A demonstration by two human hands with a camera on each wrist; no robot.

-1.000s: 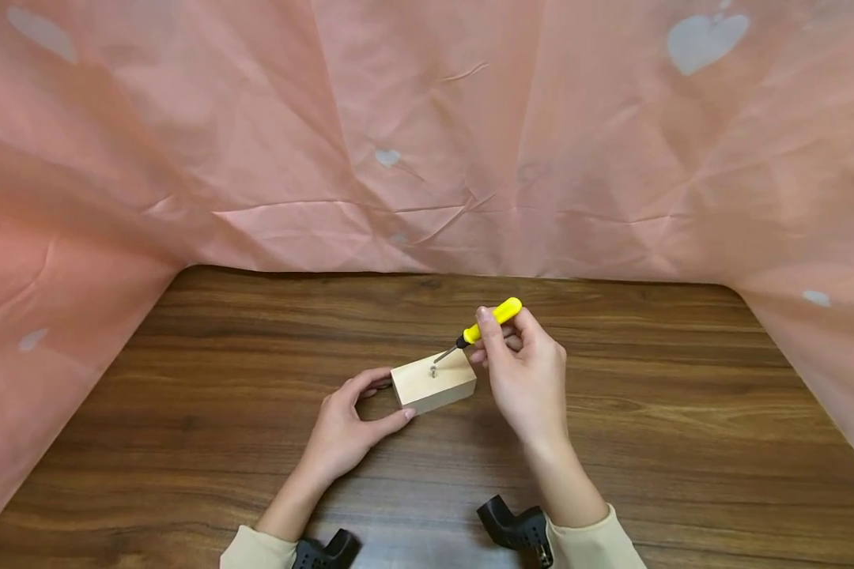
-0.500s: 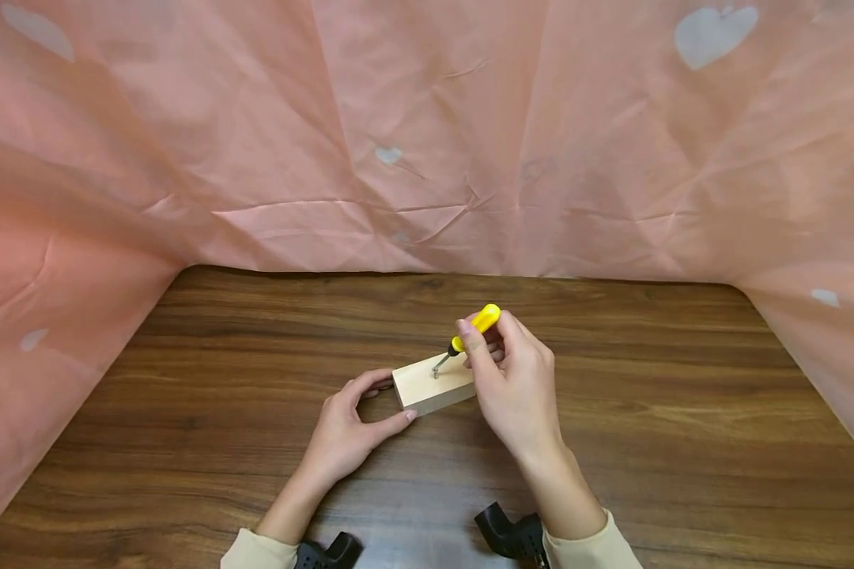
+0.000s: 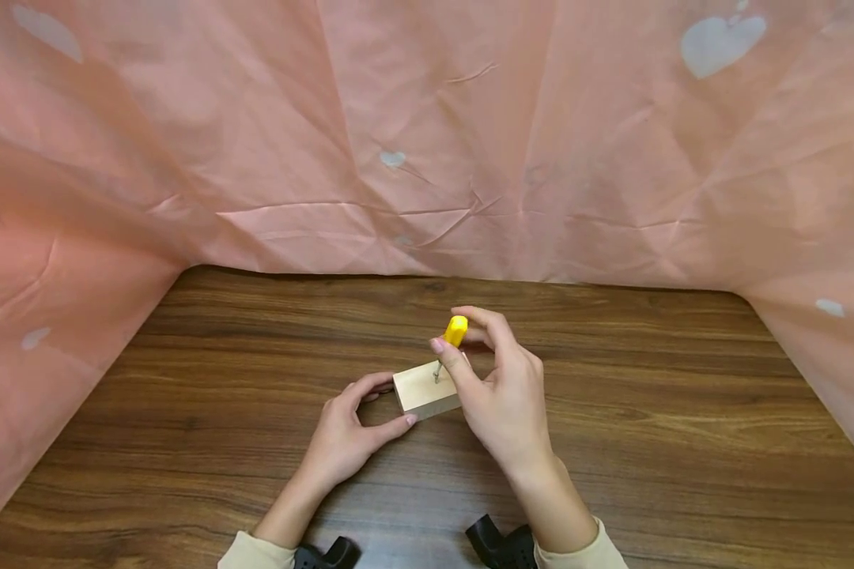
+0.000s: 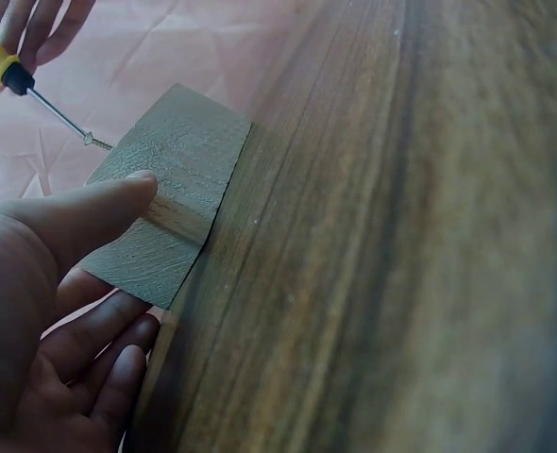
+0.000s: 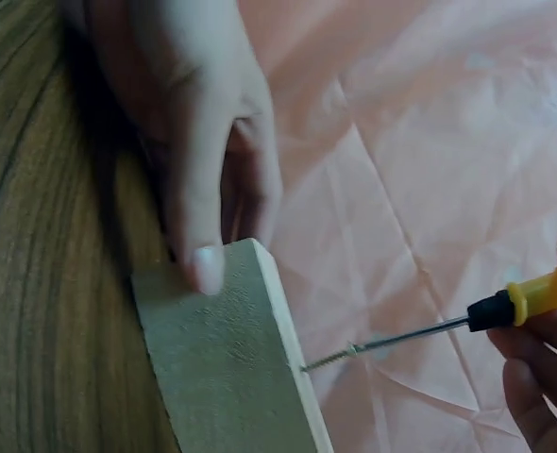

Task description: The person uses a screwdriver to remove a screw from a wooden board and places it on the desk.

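Observation:
A pale wooden block (image 3: 414, 389) lies on the table in the head view. My left hand (image 3: 343, 433) grips its left end, thumb on the near side and fingers behind. From the block's top face a small metal screw (image 5: 330, 360) stands up, much of its thread showing in the right wrist view. My right hand (image 3: 505, 403) pinches the yellow handle of a screwdriver (image 3: 457, 330) between thumb and fingers. In the right wrist view, the screwdriver's tip meets the screw head, with shaft and screw nearly in line. My right hand hides the block's right end in the head view.
The brown wood-grain table (image 3: 256, 332) extends around both hands. A pink cloth (image 3: 427, 142) with pale hearts hangs behind the table and along both sides. Black wrist-worn devices (image 3: 501, 544) sit by both sleeves.
My right hand has moved left and swung the screwdriver from a slant to nearly upright over the screw. Its tip has come down onto the screw head. The left hand and block stay almost still.

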